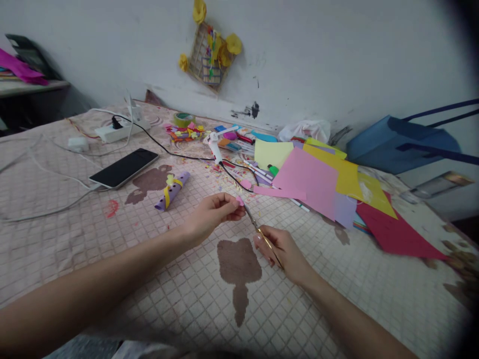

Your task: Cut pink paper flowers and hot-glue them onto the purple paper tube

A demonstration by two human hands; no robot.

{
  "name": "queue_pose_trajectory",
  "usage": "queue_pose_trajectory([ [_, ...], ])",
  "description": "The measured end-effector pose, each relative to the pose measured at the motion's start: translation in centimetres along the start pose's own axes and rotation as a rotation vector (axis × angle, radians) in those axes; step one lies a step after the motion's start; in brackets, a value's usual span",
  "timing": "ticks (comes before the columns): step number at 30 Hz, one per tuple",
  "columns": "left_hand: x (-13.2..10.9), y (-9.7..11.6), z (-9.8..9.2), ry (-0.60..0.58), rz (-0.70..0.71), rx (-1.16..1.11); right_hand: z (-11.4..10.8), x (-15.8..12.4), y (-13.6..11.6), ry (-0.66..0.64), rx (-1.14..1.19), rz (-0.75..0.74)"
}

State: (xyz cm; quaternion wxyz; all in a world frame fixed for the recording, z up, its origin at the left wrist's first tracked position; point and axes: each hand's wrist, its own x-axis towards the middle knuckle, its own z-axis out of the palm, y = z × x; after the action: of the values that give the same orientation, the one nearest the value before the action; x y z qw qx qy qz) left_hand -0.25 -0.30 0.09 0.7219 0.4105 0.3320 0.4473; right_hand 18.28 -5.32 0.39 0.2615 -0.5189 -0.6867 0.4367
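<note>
Between the thumb and fingers of my left hand (215,214) is pinched a small piece of pink paper (240,200). My right hand (279,249) is closed around the gold handles of a pair of scissors (255,223), whose blades point up and left to the pink piece. Whether the blades touch the paper I cannot tell. Left of my left hand lies a rolled purple paper tube (172,191) with a yellow band, dark dots and a pale yellow flower. Beyond my hands, a pink paper strip (280,192) lies by a pink sheet (309,182).
A white glue gun (214,148) stands behind my hands, its black cord trailing across the table. At left are a phone (124,168) and a power strip (121,130). Colored sheets, including red paper (396,227), and a blue bag (404,142) lie right. Green tape (184,119) sits near the wall.
</note>
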Motion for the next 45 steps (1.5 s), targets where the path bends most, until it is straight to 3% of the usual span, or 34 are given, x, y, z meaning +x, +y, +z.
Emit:
queue_pose_trajectory([
  [45, 0.24, 0.22, -0.38, 0.010, 0.026, 0.075, -0.25, 0.16, 0.73, 0.023, -0.189, -0.048],
])
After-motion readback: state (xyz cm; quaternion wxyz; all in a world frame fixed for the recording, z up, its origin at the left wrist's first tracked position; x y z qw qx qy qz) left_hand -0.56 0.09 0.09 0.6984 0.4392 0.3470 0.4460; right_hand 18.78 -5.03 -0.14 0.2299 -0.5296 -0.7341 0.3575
